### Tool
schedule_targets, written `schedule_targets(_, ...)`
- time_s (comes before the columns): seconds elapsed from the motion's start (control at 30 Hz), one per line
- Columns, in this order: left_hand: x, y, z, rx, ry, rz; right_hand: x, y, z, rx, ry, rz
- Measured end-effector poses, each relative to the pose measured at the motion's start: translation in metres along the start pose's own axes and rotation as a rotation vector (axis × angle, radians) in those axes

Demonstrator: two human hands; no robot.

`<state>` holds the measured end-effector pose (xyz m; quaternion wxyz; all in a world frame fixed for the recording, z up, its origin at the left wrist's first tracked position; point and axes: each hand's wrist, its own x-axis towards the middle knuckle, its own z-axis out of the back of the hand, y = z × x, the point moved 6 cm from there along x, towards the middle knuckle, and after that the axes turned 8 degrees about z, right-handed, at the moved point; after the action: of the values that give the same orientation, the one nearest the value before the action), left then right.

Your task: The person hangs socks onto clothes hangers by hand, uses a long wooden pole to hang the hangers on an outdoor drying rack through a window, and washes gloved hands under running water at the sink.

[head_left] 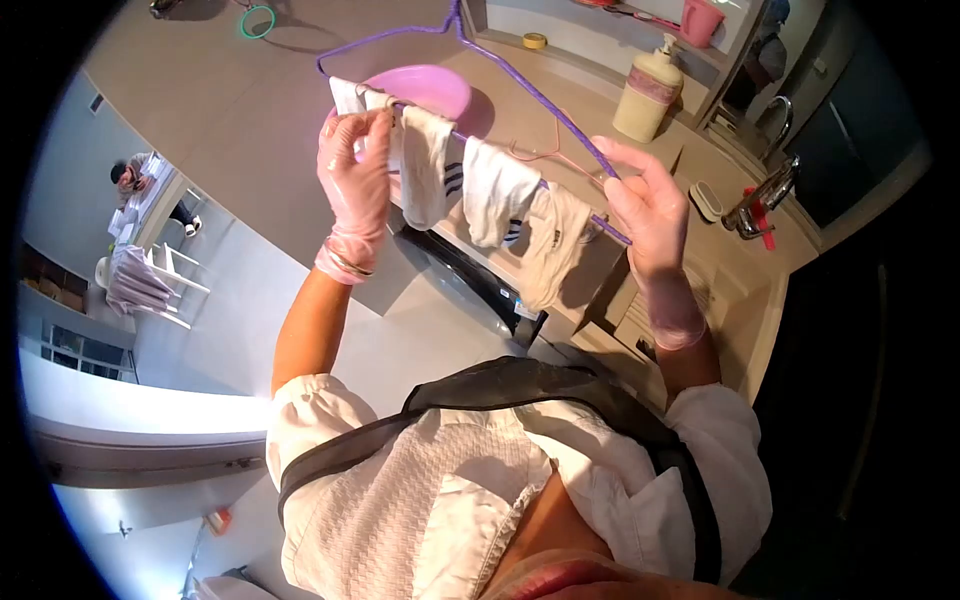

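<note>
- Right clear-gloved hand (648, 205) is clamping the thin purple triangular hanger (530, 91) at twelve o'clock.
- Left clear-gloved hand (352, 165) is pinching a white cloth sock (378, 99) (fingertips together).
- Steeper tilting could be sending draped socks (498, 190) toward four o'clock.

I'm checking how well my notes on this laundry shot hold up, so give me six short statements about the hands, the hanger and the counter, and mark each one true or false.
1. Pale socks hang on a purple hanger. True.
2. The right hand holds the hanger near one end, and the left hand is at the socks. True.
3. Both hands are ungloved. False: they wear thin, see-through gloves.
4. The basin beyond the socks is green. False: it is pink.
5. A pump bottle stands upright on the counter. True.
6. The hanger lies flat on the counter. False: it is held up.
</note>
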<state>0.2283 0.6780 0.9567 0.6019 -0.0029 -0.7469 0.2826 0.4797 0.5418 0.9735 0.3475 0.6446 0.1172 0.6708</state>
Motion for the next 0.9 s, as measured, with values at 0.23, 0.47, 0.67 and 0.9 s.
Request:
schedule_targets(0.23, -0.007, 0.043, -0.026, -0.397, 0.216, 0.699, -0.010, 0.003, 0.007, -0.004, 0.040, 0.016)
schedule_targets(0.47, -0.018, 0.039, -0.046, -0.282, 0.396, 0.684, -0.015, -0.005, 0.007, -0.035, 0.027, 0.041)
schedule_targets(0.67, -0.019, 0.052, -0.058, -0.332, 0.447, 0.760, -0.017, -0.003, 0.006, 0.000, -0.004, -0.024)
schedule_targets(0.9, -0.030, 0.005, -0.045, -0.277, 0.226, 0.394, -0.006, -0.009, 0.001, 0.068, 0.001, -0.098)
